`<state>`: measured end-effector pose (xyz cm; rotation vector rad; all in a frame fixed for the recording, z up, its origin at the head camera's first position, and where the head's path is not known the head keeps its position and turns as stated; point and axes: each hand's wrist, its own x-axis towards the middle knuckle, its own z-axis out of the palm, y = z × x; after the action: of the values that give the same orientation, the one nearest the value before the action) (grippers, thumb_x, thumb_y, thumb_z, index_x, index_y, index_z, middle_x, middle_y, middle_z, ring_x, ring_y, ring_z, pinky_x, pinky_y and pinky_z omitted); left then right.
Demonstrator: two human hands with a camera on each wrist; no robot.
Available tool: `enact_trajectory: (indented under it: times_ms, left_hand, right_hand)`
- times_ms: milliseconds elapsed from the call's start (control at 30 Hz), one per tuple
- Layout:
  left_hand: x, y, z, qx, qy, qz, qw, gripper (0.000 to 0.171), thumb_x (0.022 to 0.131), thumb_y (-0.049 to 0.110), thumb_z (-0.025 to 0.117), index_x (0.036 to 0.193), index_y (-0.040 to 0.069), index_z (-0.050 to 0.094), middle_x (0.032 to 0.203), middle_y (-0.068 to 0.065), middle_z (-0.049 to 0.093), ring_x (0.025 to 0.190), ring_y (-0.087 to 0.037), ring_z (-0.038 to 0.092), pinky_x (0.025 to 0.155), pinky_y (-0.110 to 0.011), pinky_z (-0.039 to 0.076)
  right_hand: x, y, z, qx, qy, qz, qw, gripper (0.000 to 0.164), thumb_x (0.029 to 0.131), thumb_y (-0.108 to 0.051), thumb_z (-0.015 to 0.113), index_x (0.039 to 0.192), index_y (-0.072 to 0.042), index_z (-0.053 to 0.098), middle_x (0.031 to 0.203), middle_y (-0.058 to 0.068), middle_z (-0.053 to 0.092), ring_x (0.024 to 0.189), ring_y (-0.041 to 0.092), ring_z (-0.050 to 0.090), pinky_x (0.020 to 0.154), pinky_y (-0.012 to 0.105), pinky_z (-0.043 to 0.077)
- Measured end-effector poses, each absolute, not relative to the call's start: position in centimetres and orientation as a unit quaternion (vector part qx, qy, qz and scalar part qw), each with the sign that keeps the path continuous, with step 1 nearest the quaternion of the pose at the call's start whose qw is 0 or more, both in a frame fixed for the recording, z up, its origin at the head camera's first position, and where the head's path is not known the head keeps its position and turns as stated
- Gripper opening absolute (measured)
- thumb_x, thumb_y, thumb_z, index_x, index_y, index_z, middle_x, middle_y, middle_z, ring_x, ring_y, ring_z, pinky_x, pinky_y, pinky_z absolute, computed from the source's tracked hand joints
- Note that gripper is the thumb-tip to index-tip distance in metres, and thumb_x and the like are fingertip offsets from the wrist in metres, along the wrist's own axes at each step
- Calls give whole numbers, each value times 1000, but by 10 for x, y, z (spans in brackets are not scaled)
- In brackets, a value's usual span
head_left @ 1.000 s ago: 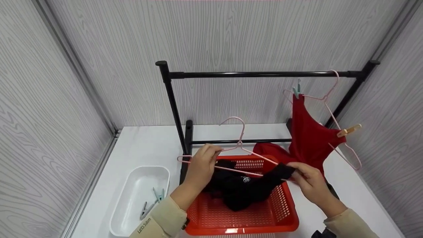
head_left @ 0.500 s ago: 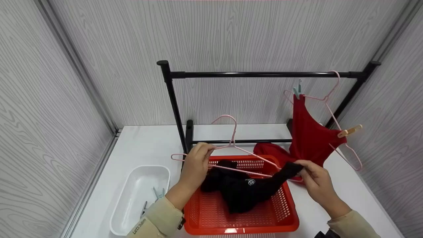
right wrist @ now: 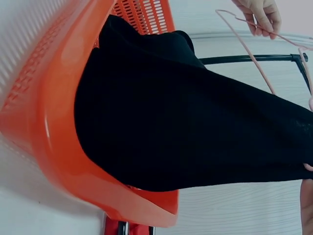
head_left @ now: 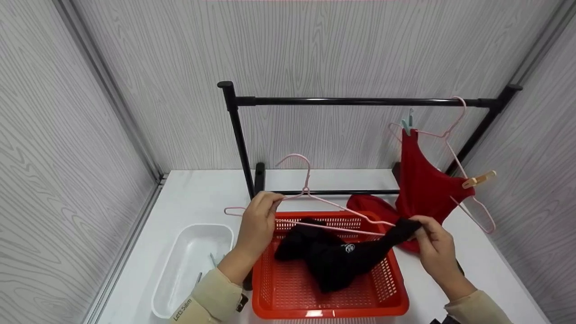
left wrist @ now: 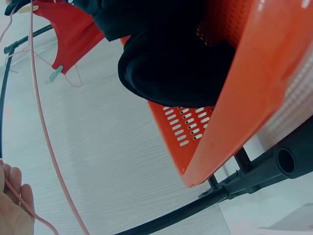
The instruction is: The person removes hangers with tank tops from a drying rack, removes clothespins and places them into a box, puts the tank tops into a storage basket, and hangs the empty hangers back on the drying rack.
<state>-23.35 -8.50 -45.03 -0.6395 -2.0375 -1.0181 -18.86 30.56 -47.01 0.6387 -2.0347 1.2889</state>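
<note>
Your left hand [head_left: 257,220] pinches the pink hanger [head_left: 337,205] on its upper wire, left of the neck, with thumb and fingers closed on it, probably to hold it steady. Your right hand [head_left: 435,243] pinches a narrow end of the black garment [head_left: 335,261] at the hanger's right end, it seems so that garment and wire can meet. Whether the wire is inside the garment there or only behind it, I cannot tell. The garment is soft and bunched, with a small white emblem [head_left: 348,248]; its lower part lies in the red basket [head_left: 330,313], which seems to take most of its weight. To the left, the white tray [head_left: 182,261] offers clips [head_left: 213,259] within easy reach. Farther, on the black rack [head_left: 337,101], the red garment [head_left: 423,182] hangs from a second pink hanger [head_left: 456,159], clipped presumably against slipping.
</note>
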Motion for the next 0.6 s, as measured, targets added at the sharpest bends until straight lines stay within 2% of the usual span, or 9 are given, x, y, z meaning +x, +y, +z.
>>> enact_trajectory:
  times_ms: [167, 367, 600]
  left_hand:
    - [-234, -89, -449, -242, -795, -402, 385, 10, 97, 6, 63, 103, 8, 70, 98, -2, 66, 94, -17, 63, 84, -30, 52]
    - [-235, -91, -447, -238, -790, -399, 399, 9, 96, 4, 64, 103, 7, 69, 99, -4, 65, 95, -18, 63, 85, -30, 52]
    - [-235, -92, -446, -237, -786, -393, 413, 9, 96, 3, 64, 103, 6, 69, 100, -3, 65, 96, -18, 63, 86, -29, 53]
  right_hand:
    - [-187, 300, -475, 181, -788, 507, 299, 22, 92, 24, 47, 106, 15, 62, 87, 5, 69, 73, 4, 65, 67, 13, 52]
    - [-188, 291, -477, 94, -818, 504, 261, 20, 96, 16, 50, 105, 10, 65, 85, 7, 69, 70, 5, 64, 63, 16, 52]
    - [-189, 285, -482, 57, -831, 508, 220, 20, 97, 12, 50, 107, 5, 67, 88, 6, 68, 69, 6, 63, 60, 19, 54]
